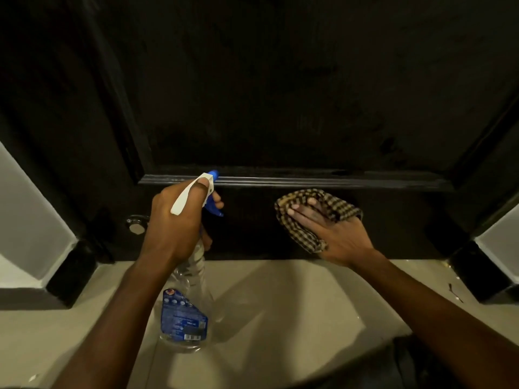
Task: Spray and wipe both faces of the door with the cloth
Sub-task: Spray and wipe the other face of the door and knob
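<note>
Cloth, soft and limp, is bunching under my right hand, fingers pressing flat; left hand is gripping spray bottle neck.

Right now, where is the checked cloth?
In the head view, the checked cloth is right of centre, pressed against the lower door by the right hand, just below the panel moulding and right of the spray bottle.

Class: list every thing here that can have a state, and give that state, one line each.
Door: looks shut in its frame.
Spray bottle: held, nozzle toward the door, looks nearly empty.
Cloth: bunched, pressed on the door.
Left hand: grips the spray bottle, finger on trigger.
Right hand: flat, fingers straight, pressing the cloth.
</note>
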